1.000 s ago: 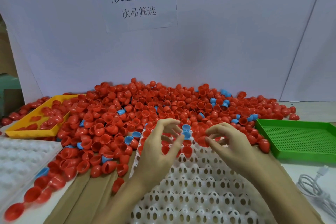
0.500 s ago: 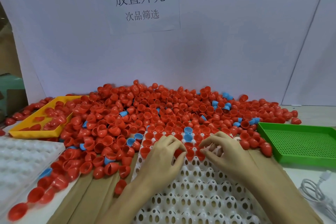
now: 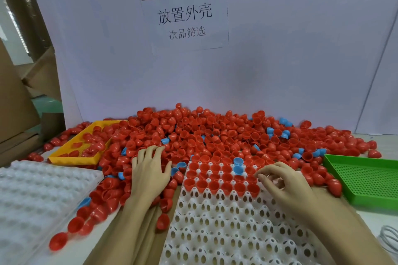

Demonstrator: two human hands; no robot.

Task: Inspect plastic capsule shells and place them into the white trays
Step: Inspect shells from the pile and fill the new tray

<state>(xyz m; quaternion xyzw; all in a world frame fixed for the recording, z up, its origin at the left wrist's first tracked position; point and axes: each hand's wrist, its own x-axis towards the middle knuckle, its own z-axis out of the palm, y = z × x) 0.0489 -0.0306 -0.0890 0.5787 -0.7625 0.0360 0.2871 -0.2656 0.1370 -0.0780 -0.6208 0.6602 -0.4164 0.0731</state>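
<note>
Your white tray (image 3: 237, 221), with its perforated cups, is sitting on the counter (image 3: 385, 146) right in front of you, and its far rows are holding red shells open side up, with two blue shells (image 3: 238, 165) seated among them at about 12 o'clock; the nearer cups are showing only their holes. A second white tray (image 3: 38, 195) is lying at your 9 o'clock, a yellow tray (image 3: 64, 155) holding a few red shells is sitting at 10 o'clock, and a green mesh tray (image 3: 366, 178) is lying at 3 o'clock. The big pile of red capsule shells (image 3: 215, 131) is spreading from 10 to 2 o'clock behind the trays, with blue ones scattered through it. Your left hand (image 3: 150, 170) is lying palm down on the pile just left of the tray, fingers spread and fairly straight, gripping nothing visible. Your right hand (image 3: 282, 183) is resting at the tray's right side, fingers loosely curled beside the filled cups; whether they are pinching a shell cannot be told.
</note>
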